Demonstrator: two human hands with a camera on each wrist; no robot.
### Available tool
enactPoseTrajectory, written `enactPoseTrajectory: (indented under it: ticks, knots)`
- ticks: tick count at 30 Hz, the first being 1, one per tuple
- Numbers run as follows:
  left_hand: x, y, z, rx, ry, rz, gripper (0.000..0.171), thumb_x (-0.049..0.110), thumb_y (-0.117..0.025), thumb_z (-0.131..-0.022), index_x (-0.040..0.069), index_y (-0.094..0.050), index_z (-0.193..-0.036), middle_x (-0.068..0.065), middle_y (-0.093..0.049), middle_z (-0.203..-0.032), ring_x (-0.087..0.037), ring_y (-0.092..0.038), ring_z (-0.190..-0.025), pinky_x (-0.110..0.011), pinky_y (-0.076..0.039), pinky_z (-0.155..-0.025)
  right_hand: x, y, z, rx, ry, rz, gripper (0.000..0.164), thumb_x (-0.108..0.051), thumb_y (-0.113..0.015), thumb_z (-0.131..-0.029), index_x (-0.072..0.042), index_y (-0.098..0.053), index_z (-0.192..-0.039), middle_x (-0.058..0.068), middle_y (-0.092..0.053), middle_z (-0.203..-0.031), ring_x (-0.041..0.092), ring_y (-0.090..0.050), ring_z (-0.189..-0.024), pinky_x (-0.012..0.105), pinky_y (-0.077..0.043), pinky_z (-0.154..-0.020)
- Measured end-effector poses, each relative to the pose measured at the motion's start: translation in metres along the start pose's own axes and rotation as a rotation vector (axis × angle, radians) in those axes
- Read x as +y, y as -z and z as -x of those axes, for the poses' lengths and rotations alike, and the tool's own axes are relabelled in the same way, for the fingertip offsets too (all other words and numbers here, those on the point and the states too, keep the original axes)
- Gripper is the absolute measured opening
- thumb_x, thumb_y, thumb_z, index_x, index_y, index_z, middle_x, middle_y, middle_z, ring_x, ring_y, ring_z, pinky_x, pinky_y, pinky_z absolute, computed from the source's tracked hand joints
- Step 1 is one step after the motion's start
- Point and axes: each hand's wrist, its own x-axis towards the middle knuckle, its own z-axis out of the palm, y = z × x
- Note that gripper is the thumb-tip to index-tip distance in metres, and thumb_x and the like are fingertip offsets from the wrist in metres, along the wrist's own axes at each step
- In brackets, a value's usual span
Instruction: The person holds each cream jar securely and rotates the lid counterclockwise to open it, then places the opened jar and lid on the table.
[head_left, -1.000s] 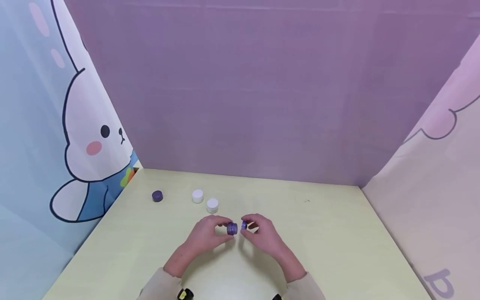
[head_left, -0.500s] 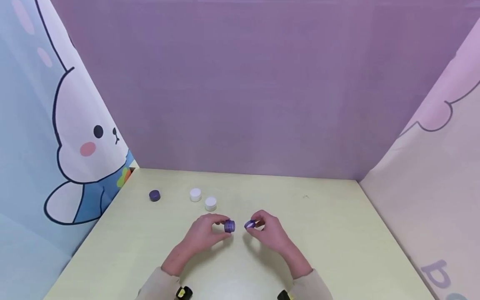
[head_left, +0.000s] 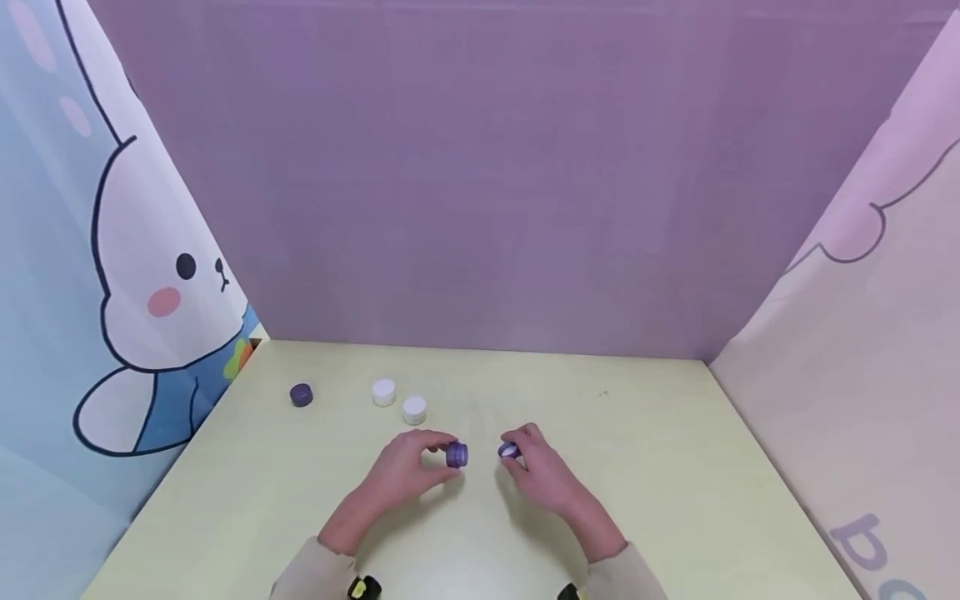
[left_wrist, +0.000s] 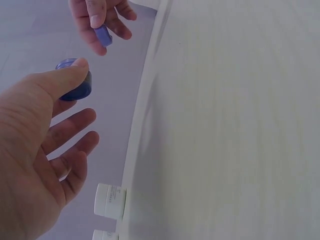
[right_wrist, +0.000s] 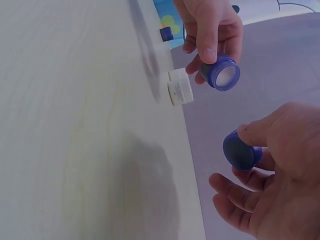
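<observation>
My left hand (head_left: 408, 467) pinches a small purple jar (head_left: 456, 455) between thumb and fingers, tipped on its side with its mouth to the right. In the right wrist view the jar (right_wrist: 224, 75) is uncovered and whitish inside. Across a gap, my right hand (head_left: 546, 471) pinches the purple lid (head_left: 509, 450) by its edge. The dark top of the lid (right_wrist: 240, 151) shows in the right wrist view. Both pieces are held above the table, apart from each other.
Two white lidded jars (head_left: 384, 392) (head_left: 414, 409) stand on the pale table (head_left: 675, 500) behind my left hand. Farther left is a dark purple jar or lid (head_left: 302, 394). A purple cloth (head_left: 480, 183) backs the table, with printed cloths at both sides.
The purple lid has moved right, away from the jar, and turned so its pale underside shows. My left hand holds the jar in nearly the same place. The head view has shifted slightly.
</observation>
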Motion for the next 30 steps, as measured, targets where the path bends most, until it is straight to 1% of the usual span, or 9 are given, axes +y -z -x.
enactPoseTrajectory:
  ticks: [4,9,13,16,21,22,25,29,30]
  knots:
    - [0.001,0.002,-0.002,-0.001,-0.007,0.003,0.044,0.037,-0.081,-0.079,0.018,-0.070,-0.117,0.007,-0.069,-0.110,-0.019,-0.065,-0.097,-0.038,-0.051,-0.083,-0.001,0.001,-0.001,0.021,0.001,0.007,0.030,-0.004,-0.060,-0.094,0.007,-0.054,-0.122,0.009,-0.049,-0.109,0.019,-0.060,-0.096,0.033,-0.053,-0.080]
    - [0.003,0.001,0.001,-0.012,-0.014,-0.015,0.042,0.035,-0.081,-0.079,0.018,-0.070,-0.116,0.008,-0.069,-0.108,-0.017,-0.065,-0.095,-0.036,-0.051,-0.081,-0.002,0.004,0.000,0.042,-0.049,-0.026,0.037,-0.003,-0.056,-0.096,0.007,-0.049,-0.131,0.013,-0.046,-0.117,0.018,-0.057,-0.097,0.035,-0.052,-0.082]
    - [0.004,0.001,0.002,-0.015,-0.021,-0.010,0.041,0.035,-0.081,-0.079,0.018,-0.070,-0.115,0.009,-0.069,-0.106,-0.016,-0.064,-0.095,-0.037,-0.051,-0.082,-0.001,0.010,0.000,0.105,-0.094,-0.062,0.034,-0.006,-0.054,-0.098,0.003,-0.051,-0.132,0.011,-0.045,-0.120,0.018,-0.055,-0.100,0.040,-0.049,-0.087]
    - [0.005,0.002,0.003,-0.015,-0.019,0.002,0.042,0.036,-0.080,-0.079,0.018,-0.070,-0.116,0.009,-0.069,-0.106,-0.016,-0.064,-0.096,-0.039,-0.051,-0.083,0.002,0.017,-0.002,0.181,-0.083,-0.085,0.031,-0.004,-0.058,-0.096,0.002,-0.052,-0.126,0.010,-0.047,-0.118,0.021,-0.055,-0.103,0.042,-0.049,-0.088]
    - [0.004,0.001,0.001,-0.011,-0.019,0.007,0.043,0.036,-0.080,-0.080,0.017,-0.069,-0.117,0.008,-0.068,-0.108,-0.018,-0.064,-0.097,-0.040,-0.051,-0.084,0.007,0.028,-0.006,0.278,-0.059,-0.114,0.035,0.000,-0.070,-0.087,0.000,-0.056,-0.119,0.007,-0.054,-0.108,0.022,-0.057,-0.093,0.037,-0.048,-0.075]
    - [0.003,0.001,0.000,-0.011,-0.021,0.007,0.043,0.036,-0.080,-0.080,0.017,-0.069,-0.117,0.008,-0.068,-0.108,-0.018,-0.064,-0.097,-0.040,-0.051,-0.084,0.008,0.030,-0.006,0.287,-0.067,-0.110,0.035,-0.002,-0.072,-0.085,-0.001,-0.058,-0.117,0.005,-0.056,-0.106,0.021,-0.058,-0.091,0.036,-0.047,-0.072]
    - [0.004,0.001,0.001,-0.015,-0.018,0.012,0.043,0.036,-0.080,-0.080,0.017,-0.069,-0.117,0.008,-0.068,-0.109,-0.018,-0.064,-0.097,-0.039,-0.051,-0.083,0.012,0.034,-0.007,0.297,-0.087,-0.098,0.034,-0.005,-0.077,-0.081,-0.004,-0.063,-0.112,0.003,-0.060,-0.101,0.020,-0.060,-0.088,0.039,-0.049,-0.073]
    - [0.005,0.000,0.002,-0.034,0.001,0.019,0.041,0.037,-0.079,-0.080,0.019,-0.070,-0.115,0.012,-0.068,-0.107,-0.015,-0.063,-0.096,-0.037,-0.051,-0.083,0.020,0.037,-0.007,0.285,-0.105,-0.085,0.031,-0.007,-0.081,-0.077,-0.006,-0.066,-0.104,0.002,-0.062,-0.097,0.022,-0.061,-0.087,0.045,-0.050,-0.078]
    - [0.005,-0.001,0.002,-0.040,0.003,0.020,0.039,0.037,-0.079,-0.080,0.020,-0.070,-0.114,0.013,-0.068,-0.105,-0.014,-0.063,-0.096,-0.037,-0.051,-0.082,0.023,0.038,-0.008,0.281,-0.111,-0.077,0.030,-0.007,-0.082,-0.077,-0.006,-0.067,-0.102,0.002,-0.062,-0.095,0.023,-0.061,-0.087,0.044,-0.050,-0.078]
